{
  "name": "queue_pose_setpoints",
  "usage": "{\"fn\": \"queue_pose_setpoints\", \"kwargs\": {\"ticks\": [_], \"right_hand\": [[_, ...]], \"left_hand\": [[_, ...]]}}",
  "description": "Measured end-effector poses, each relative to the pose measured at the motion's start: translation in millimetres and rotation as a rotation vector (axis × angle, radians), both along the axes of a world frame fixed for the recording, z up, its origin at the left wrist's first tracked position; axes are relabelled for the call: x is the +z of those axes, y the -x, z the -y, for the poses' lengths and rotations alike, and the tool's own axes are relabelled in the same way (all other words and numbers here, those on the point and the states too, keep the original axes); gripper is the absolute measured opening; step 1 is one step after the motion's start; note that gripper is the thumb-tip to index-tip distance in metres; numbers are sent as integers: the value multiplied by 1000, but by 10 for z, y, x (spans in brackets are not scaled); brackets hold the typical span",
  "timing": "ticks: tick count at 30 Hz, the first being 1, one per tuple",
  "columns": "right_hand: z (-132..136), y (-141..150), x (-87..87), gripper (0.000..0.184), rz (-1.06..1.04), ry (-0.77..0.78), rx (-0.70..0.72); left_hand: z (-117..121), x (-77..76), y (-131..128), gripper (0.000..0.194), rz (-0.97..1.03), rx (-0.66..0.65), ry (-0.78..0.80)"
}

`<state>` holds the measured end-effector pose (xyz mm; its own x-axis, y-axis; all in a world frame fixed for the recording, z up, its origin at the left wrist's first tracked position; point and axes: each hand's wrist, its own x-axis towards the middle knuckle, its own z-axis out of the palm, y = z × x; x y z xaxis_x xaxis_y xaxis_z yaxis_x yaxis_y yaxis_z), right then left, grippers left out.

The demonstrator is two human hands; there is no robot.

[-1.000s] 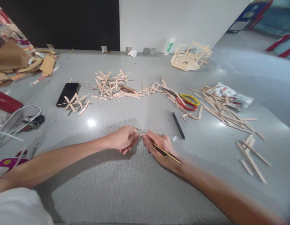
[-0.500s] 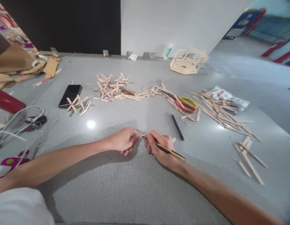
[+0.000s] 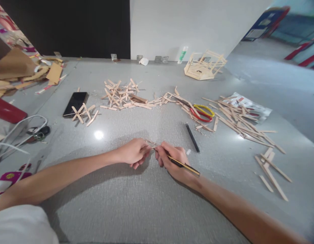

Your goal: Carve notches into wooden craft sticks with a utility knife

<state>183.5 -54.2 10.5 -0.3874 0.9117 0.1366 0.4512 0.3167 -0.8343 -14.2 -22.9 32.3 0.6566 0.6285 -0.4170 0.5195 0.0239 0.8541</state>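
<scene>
My left hand (image 3: 133,151) is closed, pinching a small wooden stick piece (image 3: 150,142) down on the grey table (image 3: 147,203). My right hand (image 3: 172,160) is closed round a thin black and gold tool (image 3: 183,164) like a pencil or craft knife. Its tip meets the stick piece right between my two hands. A black pen (image 3: 192,137) lies just beyond my right hand.
Heaps of wooden craft sticks (image 3: 122,93) lie across the middle and right (image 3: 242,120), with red and yellow scissors (image 3: 202,112). A phone (image 3: 75,103) and a stick cross (image 3: 83,113) lie left. A stick frame model (image 3: 204,64) and glue tube (image 3: 182,55) stand at the back. Cardboard scraps (image 3: 17,69) lie far left.
Both hands have stayed almost still at the stick piece; only the head camera's view has shifted slightly.
</scene>
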Motion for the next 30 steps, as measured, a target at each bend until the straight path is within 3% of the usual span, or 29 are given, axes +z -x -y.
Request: {"fn": "queue_pose_setpoints", "kwargs": {"ticks": [7, 17, 30], "right_hand": [[-8, -9, -10, 34, -1, 1, 28], [-18, 6, 11, 33, 138, -116, 78], [39, -10, -30, 36, 58, -91, -89]], "left_hand": [[1, 21, -5, 41, 7, 16, 13], [27, 45, -15, 38, 13, 39, 15], [19, 11, -8, 41, 25, 9, -6]]}}
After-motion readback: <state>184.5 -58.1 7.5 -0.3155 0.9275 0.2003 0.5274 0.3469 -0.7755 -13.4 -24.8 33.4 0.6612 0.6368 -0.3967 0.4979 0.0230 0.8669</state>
